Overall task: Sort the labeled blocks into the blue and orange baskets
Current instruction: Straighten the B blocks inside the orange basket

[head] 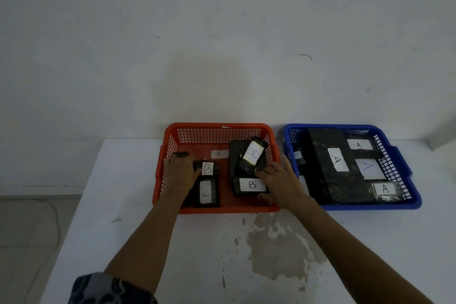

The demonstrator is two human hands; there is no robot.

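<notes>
An orange basket (217,129) holds several dark blocks with white "B" labels. A blue basket (397,155) to its right holds dark blocks labeled "A", the largest one (330,155) lying across the others. My left hand (179,170) is inside the orange basket, fingers closed around a small "B" block (208,168) above another "B" block (206,191). My right hand (280,182) rests with fingers spread at the orange basket's right side, touching a flat "B" block (249,185) and a tilted "B" block (251,155).
Both baskets stand side by side on a white table (123,180) against a white wall (222,32). A worn stained patch (278,249) marks the tabletop in front of the baskets. The floor (24,242) shows at the left.
</notes>
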